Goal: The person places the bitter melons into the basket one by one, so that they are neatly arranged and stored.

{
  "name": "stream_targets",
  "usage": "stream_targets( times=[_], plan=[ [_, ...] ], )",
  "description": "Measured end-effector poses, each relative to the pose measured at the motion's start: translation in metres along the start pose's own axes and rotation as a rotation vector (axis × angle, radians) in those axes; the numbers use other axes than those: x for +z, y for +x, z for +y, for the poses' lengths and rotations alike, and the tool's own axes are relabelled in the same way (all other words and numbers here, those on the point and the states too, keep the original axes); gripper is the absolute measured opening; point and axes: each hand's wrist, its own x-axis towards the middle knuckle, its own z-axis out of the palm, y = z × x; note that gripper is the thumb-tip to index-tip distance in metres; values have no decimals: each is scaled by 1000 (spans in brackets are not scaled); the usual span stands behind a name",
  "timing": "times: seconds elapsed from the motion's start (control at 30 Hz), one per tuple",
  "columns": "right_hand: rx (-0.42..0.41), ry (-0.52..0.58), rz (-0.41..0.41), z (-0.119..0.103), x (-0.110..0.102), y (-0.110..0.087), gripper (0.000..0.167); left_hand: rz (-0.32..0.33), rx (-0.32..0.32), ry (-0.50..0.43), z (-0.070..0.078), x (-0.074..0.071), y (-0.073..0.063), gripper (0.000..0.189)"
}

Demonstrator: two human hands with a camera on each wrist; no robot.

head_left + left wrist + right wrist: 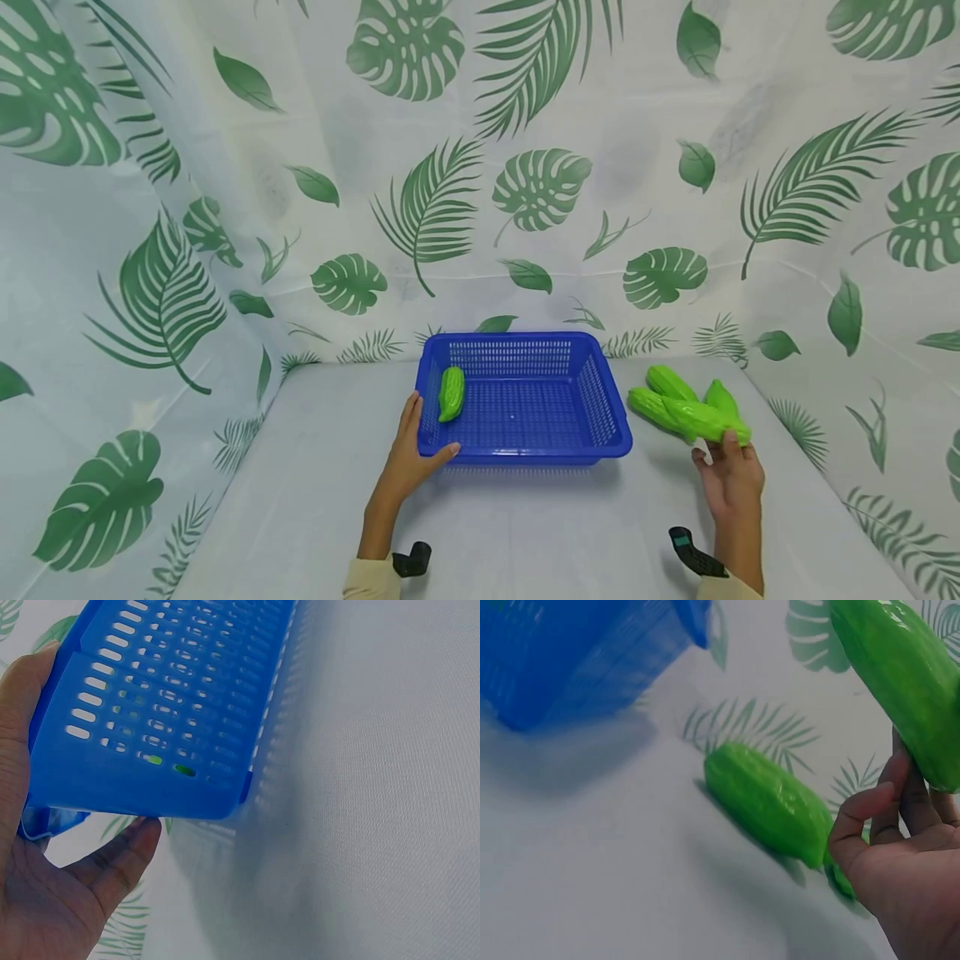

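Note:
A blue plastic basket (525, 458) with slotted sides stands on the table. One bright green, ridged gourd (452, 393) lies inside it near the left wall. My left hand (411, 458) rests at the basket's front left corner, fingers along the left side and thumb by the front rim, both fairly straight. To the right, my right hand (729, 479) holds another green gourd (911, 682) by its near end, raised above the others in the right wrist view. Beneath and behind it lie more green gourds (765, 802), partly overlapped in the head view.
A white table surface (525, 533) spreads in front of the basket. Behind and at both sides hangs a white sheet (465, 217) printed with green leaves. Black wrist-worn devices (412, 560) sit on both forearms.

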Motion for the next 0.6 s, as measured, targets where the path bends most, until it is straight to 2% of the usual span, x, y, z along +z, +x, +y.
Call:
stream_targets(
  times=[0.07,0.17,0.33,0.47,0.6],
  plan=[
    [7,58,-30,0,2,1,32,-2,2,-9,0,0,0,108],
    [-13,104,-32,3,5,4,42,-3,5,-13,-1,0,0,107],
    [-21,291,-51,7,14,10,48,-1,4,1,-2,0,0,107],
    [62,420,-128,9,21,14,47,1,-1,3,-2,0,0,107],
    [129,423,-144,10,30,19,45,3,0,1,-2,0,1,107]
  ],
)
